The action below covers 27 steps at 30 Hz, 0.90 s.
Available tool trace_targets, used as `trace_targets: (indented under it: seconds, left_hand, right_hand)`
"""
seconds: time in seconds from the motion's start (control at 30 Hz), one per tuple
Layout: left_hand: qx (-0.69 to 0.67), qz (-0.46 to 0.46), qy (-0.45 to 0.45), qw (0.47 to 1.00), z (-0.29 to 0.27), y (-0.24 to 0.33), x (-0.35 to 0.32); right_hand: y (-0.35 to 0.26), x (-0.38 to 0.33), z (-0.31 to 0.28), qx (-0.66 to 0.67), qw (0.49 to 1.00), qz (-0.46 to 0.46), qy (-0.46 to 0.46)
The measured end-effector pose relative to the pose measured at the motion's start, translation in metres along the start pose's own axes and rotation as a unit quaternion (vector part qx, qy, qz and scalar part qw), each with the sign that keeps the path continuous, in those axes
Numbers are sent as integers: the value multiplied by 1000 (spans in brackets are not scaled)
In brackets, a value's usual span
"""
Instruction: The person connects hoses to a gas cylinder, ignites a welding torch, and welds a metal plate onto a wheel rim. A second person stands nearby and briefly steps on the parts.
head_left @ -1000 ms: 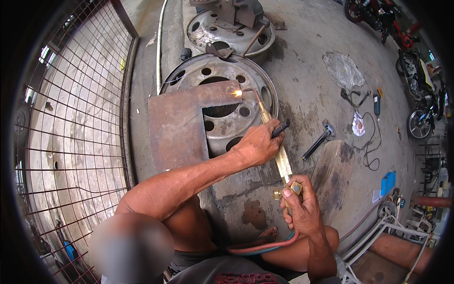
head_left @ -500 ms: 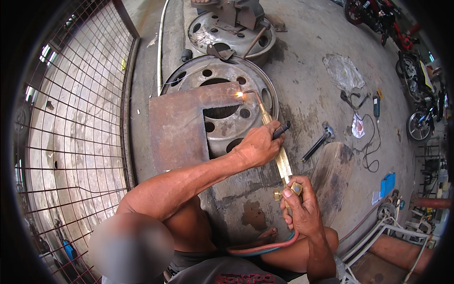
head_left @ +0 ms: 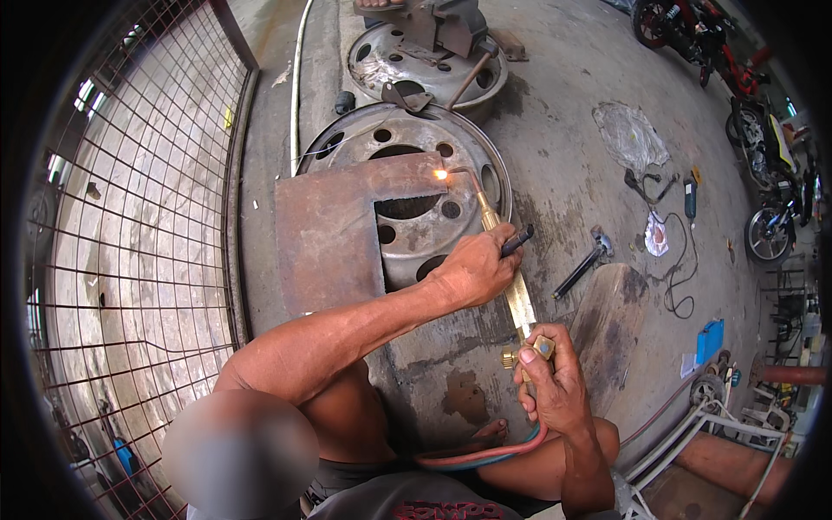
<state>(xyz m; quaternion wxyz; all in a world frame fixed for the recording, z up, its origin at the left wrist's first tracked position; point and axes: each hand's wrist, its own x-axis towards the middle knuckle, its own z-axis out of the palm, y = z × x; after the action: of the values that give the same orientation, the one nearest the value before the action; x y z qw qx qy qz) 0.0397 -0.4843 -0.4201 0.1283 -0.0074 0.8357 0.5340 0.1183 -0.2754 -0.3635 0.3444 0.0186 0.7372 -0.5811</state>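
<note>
A brass cutting torch [head_left: 520, 305] slants across the middle, its bent copper-coloured tip at the right end of a rusty steel plate [head_left: 328, 234]. A bright orange glow [head_left: 441, 175] burns where tip and plate meet. My left hand [head_left: 478, 269] is closed around the torch's forward part; a short black stick-like piece [head_left: 517, 240] juts out by its fingers. Farther back, my right hand [head_left: 556, 381] grips the torch's rear end beside the brass valve knobs [head_left: 510, 357]. Red and blue-green hoses [head_left: 485, 455] run from there across my lap. The plate, notched at its lower right, lies on a steel wheel rim [head_left: 423, 244].
Beyond lies a second wheel rim [head_left: 368, 74] with a vise [head_left: 442, 30] on it. A hammer [head_left: 579, 267], a stained board [head_left: 611, 321] and a corded tool [head_left: 690, 198] lie to the right. Wire mesh fencing [head_left: 147, 260] lines the left; motorcycles [head_left: 763, 165] stand far right.
</note>
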Motion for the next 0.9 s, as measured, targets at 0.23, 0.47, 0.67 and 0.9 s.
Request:
trace_targets:
  seconds: [0.23, 0.47, 0.67, 0.9]
  left_hand:
    - [-22, 27, 26, 999, 3, -1, 0]
    - [1, 23, 14, 1000, 2, -4, 1]
    - [-5, 10, 5, 1000, 2, 0, 2]
    - [3, 17, 12, 1000, 2, -3, 2]
  right_hand:
    - [1, -1, -1, 0, 1000, 5, 1]
    - [11, -3, -4, 22, 999, -44, -6]
    - [14, -4, -5, 21, 999, -46, -5]
    - [12, -3, -5, 27, 998, -46, -13]
